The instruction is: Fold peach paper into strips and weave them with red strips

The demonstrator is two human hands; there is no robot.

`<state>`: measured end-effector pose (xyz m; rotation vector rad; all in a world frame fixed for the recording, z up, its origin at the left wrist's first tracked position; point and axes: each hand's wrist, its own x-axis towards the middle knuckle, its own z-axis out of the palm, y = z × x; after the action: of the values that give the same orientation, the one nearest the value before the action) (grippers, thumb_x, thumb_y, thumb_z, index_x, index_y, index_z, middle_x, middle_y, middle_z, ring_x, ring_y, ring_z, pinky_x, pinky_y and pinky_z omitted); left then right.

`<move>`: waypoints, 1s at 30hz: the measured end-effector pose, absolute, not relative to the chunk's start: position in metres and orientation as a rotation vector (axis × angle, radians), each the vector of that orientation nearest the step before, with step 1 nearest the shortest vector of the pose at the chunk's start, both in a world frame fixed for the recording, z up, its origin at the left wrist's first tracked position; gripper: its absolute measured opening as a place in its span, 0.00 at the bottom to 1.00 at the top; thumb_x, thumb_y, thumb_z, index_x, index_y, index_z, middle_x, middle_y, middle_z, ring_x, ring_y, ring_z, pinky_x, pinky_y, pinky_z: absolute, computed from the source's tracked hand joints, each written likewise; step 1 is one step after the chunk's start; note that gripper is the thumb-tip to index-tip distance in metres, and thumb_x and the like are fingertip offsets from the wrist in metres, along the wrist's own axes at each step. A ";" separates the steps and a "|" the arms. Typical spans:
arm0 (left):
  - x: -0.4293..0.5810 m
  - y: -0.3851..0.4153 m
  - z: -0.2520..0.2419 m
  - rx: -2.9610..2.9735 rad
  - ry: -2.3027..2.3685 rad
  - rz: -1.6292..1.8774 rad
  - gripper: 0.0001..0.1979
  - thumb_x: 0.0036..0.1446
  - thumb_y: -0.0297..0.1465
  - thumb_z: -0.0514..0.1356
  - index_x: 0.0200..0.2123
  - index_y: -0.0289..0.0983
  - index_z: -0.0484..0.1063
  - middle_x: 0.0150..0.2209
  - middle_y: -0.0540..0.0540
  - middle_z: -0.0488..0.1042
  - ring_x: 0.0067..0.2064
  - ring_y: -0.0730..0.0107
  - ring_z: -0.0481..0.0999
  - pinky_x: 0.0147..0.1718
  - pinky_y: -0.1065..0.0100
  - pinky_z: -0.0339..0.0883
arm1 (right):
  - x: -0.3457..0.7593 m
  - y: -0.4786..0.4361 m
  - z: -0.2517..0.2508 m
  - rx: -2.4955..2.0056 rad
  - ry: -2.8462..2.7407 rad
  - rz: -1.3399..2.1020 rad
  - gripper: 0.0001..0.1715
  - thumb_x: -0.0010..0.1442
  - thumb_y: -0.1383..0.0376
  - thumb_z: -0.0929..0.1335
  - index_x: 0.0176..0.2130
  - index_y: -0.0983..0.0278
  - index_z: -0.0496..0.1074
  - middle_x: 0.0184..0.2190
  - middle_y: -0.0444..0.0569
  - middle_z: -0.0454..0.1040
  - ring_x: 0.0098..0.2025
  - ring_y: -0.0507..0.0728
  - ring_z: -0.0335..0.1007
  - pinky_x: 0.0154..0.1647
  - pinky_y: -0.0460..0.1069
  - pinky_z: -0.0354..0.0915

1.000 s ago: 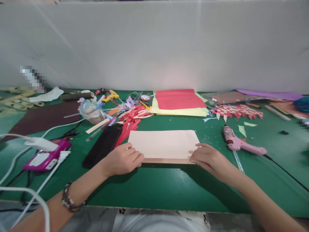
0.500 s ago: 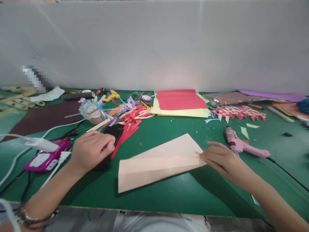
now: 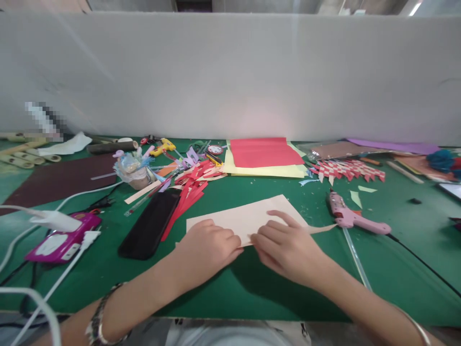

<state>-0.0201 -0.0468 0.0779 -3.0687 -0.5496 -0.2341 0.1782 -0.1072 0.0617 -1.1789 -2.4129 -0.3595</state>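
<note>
A pale peach sheet of paper (image 3: 248,214) lies folded on the green table (image 3: 223,288) in front of me. Both hands rest on its near edge, close together. My left hand (image 3: 207,247) has its fingers curled down onto the paper's near left part. My right hand (image 3: 286,245) presses the fold with fingers bent, its index finger stretched across the sheet. A narrow tip of the paper pokes out to the right of my right hand.
A black phone (image 3: 151,223) lies left of the paper beside red paper strips (image 3: 190,187). A pink glue gun (image 3: 347,216) sits to the right. Red and yellow sheets (image 3: 264,156) lie at the back, a woven red-white piece (image 3: 347,169) right, a purple device (image 3: 59,240) and white cables left.
My left hand left the black phone and came back onto the paper. The sheet, tilted half a second ago, now lies flatter, and both hands have met at its near edge.
</note>
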 end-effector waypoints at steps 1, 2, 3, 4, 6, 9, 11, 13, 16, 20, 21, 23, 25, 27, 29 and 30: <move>-0.017 -0.048 0.077 -3.056 -0.501 -0.281 0.19 0.64 0.31 0.45 0.23 0.36 0.68 0.21 0.50 0.71 0.23 0.71 0.69 0.25 0.68 0.53 | 0.170 -0.104 0.061 -1.133 -2.402 -0.374 0.15 0.58 0.71 0.57 0.24 0.63 0.66 0.19 0.42 0.64 0.24 0.50 0.58 0.45 0.50 0.57; -0.015 -0.049 0.077 -3.046 -0.467 -0.324 0.22 0.65 0.31 0.43 0.21 0.36 0.67 0.20 0.50 0.70 0.22 0.71 0.68 0.24 0.67 0.52 | 0.164 -0.102 0.061 -1.101 -2.386 -0.383 0.15 0.57 0.71 0.57 0.22 0.63 0.64 0.18 0.42 0.63 0.23 0.50 0.57 0.41 0.49 0.58; -0.015 -0.050 0.077 -3.043 -0.446 -0.357 0.23 0.65 0.32 0.42 0.20 0.36 0.66 0.19 0.50 0.69 0.21 0.71 0.67 0.24 0.67 0.51 | 0.160 -0.100 0.060 -1.079 -2.365 -0.391 0.15 0.55 0.72 0.57 0.20 0.63 0.63 0.17 0.42 0.62 0.21 0.50 0.55 0.38 0.47 0.58; -0.015 -0.049 0.077 -3.048 -0.438 -0.383 0.24 0.66 0.32 0.41 0.20 0.36 0.65 0.18 0.50 0.69 0.20 0.72 0.66 0.24 0.67 0.50 | 0.159 -0.098 0.060 -1.065 -2.346 -0.399 0.15 0.54 0.72 0.57 0.20 0.63 0.62 0.16 0.41 0.61 0.21 0.49 0.53 0.35 0.46 0.57; -0.020 -0.047 0.078 -3.090 -0.434 -0.379 0.26 0.66 0.33 0.38 0.21 0.35 0.66 0.19 0.50 0.71 0.21 0.73 0.66 0.25 0.68 0.50 | 0.163 -0.097 0.059 -1.058 -2.312 -0.412 0.14 0.52 0.73 0.58 0.19 0.63 0.60 0.14 0.39 0.59 0.19 0.49 0.51 0.33 0.46 0.56; -0.030 -0.040 0.082 -3.194 -0.409 -0.295 0.28 0.67 0.35 0.36 0.24 0.35 0.68 0.21 0.51 0.73 0.22 0.74 0.66 0.26 0.68 0.51 | 0.177 -0.100 0.060 -1.077 -2.284 -0.398 0.13 0.50 0.74 0.58 0.18 0.63 0.59 0.13 0.38 0.57 0.18 0.48 0.47 0.33 0.45 0.55; -0.036 -0.036 0.086 -3.250 -0.407 -0.244 0.28 0.67 0.37 0.36 0.25 0.36 0.69 0.23 0.51 0.74 0.22 0.75 0.66 0.26 0.68 0.51 | 0.189 -0.105 0.061 -1.121 -2.274 -0.375 0.13 0.49 0.75 0.58 0.18 0.63 0.59 0.13 0.38 0.56 0.18 0.48 0.46 0.32 0.45 0.54; -0.042 -0.031 0.091 -3.282 -0.408 -0.211 0.27 0.67 0.37 0.36 0.26 0.36 0.69 0.24 0.51 0.74 0.23 0.74 0.66 0.27 0.69 0.52 | 0.202 -0.110 0.062 -1.166 -2.278 -0.376 0.13 0.49 0.76 0.58 0.18 0.63 0.58 0.13 0.38 0.57 0.18 0.47 0.47 0.31 0.45 0.54; -0.054 -0.022 0.099 -3.298 -0.428 -0.171 0.27 0.66 0.38 0.37 0.26 0.36 0.70 0.25 0.51 0.75 0.23 0.74 0.65 0.28 0.70 0.52 | 0.230 -0.117 0.058 -1.228 -2.296 -0.436 0.14 0.51 0.76 0.59 0.19 0.63 0.58 0.14 0.38 0.58 0.18 0.47 0.49 0.32 0.45 0.55; -0.078 -0.008 0.109 -3.259 -0.585 -0.116 0.27 0.66 0.39 0.39 0.25 0.37 0.71 0.23 0.50 0.73 0.24 0.72 0.64 0.27 0.71 0.53 | 0.276 -0.126 0.046 -1.386 -2.231 -0.600 0.12 0.53 0.73 0.60 0.21 0.62 0.60 0.15 0.40 0.63 0.20 0.50 0.55 0.31 0.47 0.57; -0.083 -0.006 0.111 -3.233 -0.635 -0.109 0.26 0.65 0.39 0.40 0.25 0.37 0.71 0.22 0.50 0.73 0.23 0.72 0.64 0.27 0.71 0.52 | 0.285 -0.129 0.045 -1.418 -2.186 -0.638 0.11 0.53 0.73 0.61 0.21 0.62 0.60 0.15 0.40 0.63 0.21 0.51 0.57 0.30 0.47 0.57; -0.088 -0.003 0.114 -3.164 -0.687 -0.134 0.25 0.65 0.39 0.41 0.25 0.37 0.71 0.23 0.51 0.72 0.24 0.72 0.64 0.27 0.71 0.52 | 0.296 -0.133 0.046 -1.459 -2.045 -0.692 0.10 0.53 0.72 0.61 0.23 0.61 0.61 0.16 0.41 0.65 0.22 0.52 0.61 0.28 0.47 0.58; -0.084 -0.004 0.118 -3.083 -0.651 -0.189 0.24 0.65 0.38 0.41 0.27 0.38 0.72 0.24 0.50 0.73 0.25 0.72 0.65 0.28 0.71 0.53 | 0.294 -0.135 0.055 -1.483 -1.897 -0.667 0.09 0.55 0.71 0.61 0.25 0.61 0.63 0.18 0.43 0.67 0.24 0.53 0.64 0.28 0.47 0.59; -0.073 -0.007 0.122 -2.994 -0.560 -0.250 0.23 0.65 0.36 0.41 0.31 0.38 0.73 0.27 0.50 0.75 0.27 0.71 0.68 0.30 0.70 0.55 | 0.282 -0.135 0.068 -1.498 -1.836 -0.591 0.05 0.58 0.68 0.61 0.31 0.62 0.65 0.24 0.46 0.70 0.29 0.54 0.66 0.32 0.48 0.62; -0.059 -0.011 0.128 -2.876 -0.478 -0.295 0.21 0.66 0.33 0.40 0.36 0.39 0.73 0.28 0.49 0.75 0.28 0.71 0.69 0.31 0.69 0.56 | 0.266 -0.132 0.082 -1.459 -1.913 -0.573 0.13 0.59 0.62 0.61 0.43 0.64 0.63 0.37 0.53 0.71 0.39 0.58 0.67 0.40 0.53 0.63; -0.053 -0.013 0.132 -2.812 -0.444 -0.317 0.21 0.65 0.31 0.41 0.38 0.38 0.73 0.27 0.49 0.74 0.28 0.70 0.69 0.31 0.69 0.56 | 0.259 -0.131 0.088 -1.423 -1.958 -0.618 0.19 0.57 0.60 0.63 0.48 0.64 0.61 0.41 0.56 0.70 0.43 0.60 0.66 0.45 0.56 0.61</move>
<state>-0.0529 -0.0129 0.1322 -2.8116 -0.4437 -0.3167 0.2589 -0.1309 0.0879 -1.4226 -1.9580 -0.6175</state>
